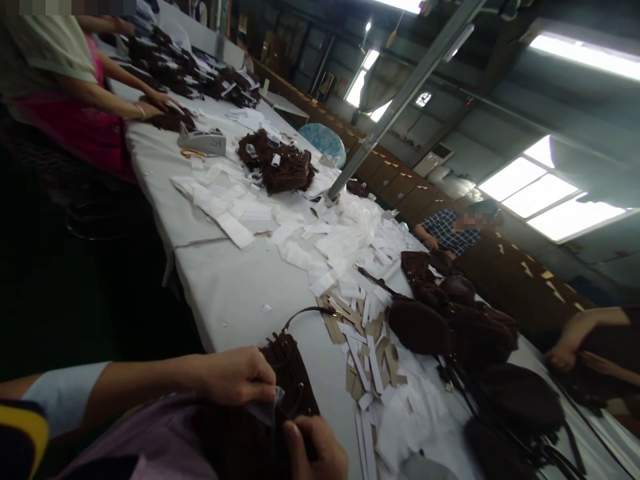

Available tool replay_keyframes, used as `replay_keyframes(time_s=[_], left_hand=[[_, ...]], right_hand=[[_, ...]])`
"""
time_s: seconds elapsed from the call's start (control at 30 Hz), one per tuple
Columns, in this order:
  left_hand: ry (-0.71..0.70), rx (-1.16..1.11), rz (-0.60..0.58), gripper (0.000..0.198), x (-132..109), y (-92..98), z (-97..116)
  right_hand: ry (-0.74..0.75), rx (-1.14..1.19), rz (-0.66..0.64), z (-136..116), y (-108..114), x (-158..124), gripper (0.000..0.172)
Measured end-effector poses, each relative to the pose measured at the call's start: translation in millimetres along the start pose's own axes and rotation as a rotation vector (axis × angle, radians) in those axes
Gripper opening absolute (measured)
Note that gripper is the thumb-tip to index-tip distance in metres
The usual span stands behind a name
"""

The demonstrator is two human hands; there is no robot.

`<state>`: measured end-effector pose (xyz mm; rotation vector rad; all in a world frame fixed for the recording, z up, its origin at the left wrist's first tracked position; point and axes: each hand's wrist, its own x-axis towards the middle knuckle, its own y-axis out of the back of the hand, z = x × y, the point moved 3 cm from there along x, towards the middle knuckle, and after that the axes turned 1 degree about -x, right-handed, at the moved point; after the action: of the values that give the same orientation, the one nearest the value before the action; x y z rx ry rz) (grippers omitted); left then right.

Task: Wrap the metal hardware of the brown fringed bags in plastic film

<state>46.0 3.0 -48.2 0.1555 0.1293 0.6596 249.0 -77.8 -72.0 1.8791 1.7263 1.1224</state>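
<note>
A dark brown fringed handbag (293,363) lies at the near edge of the table, partly over my lap, its thin strap reaching onto the white surface. My left hand (237,377) is closed over the bag, pinching a piece of thin translucent plastic (270,412). Lower down, my right hand (320,445) grips the bag's edge between thumb and fingers. The near part of the bag is in deep shadow, so its opening cannot be made out.
Paper and card strips (373,363) litter the white table (220,287). Brown bags (420,327) lie along the right side. A tape dispenser (203,141) stands near a fringed bag (283,167) farther up. A metal post (400,100) rises at the far edge. Co-workers sit or stand around.
</note>
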Motion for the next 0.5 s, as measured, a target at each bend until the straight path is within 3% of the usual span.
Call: replay_keyframes(time_s=[0.07,0.17,0.33,0.5], left_hand=[[-0.070,-0.012,0.000,0.028,9,-5.0,9],[-0.079,-0.016,0.058,0.030,13,1.6,13],[0.050,-0.017,0.095,0.040,9,13.4,-5],[0.076,-0.006,0.085,0.039,9,12.0,-14]], right_hand=[[0.040,0.062,-0.009,-10,-4,5,0.030],[0.027,0.068,0.025,1,-2,-6,0.030],[-0.042,-0.008,0.148,39,-4,-51,0.035],[-0.139,-0.175,0.259,44,-24,-79,0.035]])
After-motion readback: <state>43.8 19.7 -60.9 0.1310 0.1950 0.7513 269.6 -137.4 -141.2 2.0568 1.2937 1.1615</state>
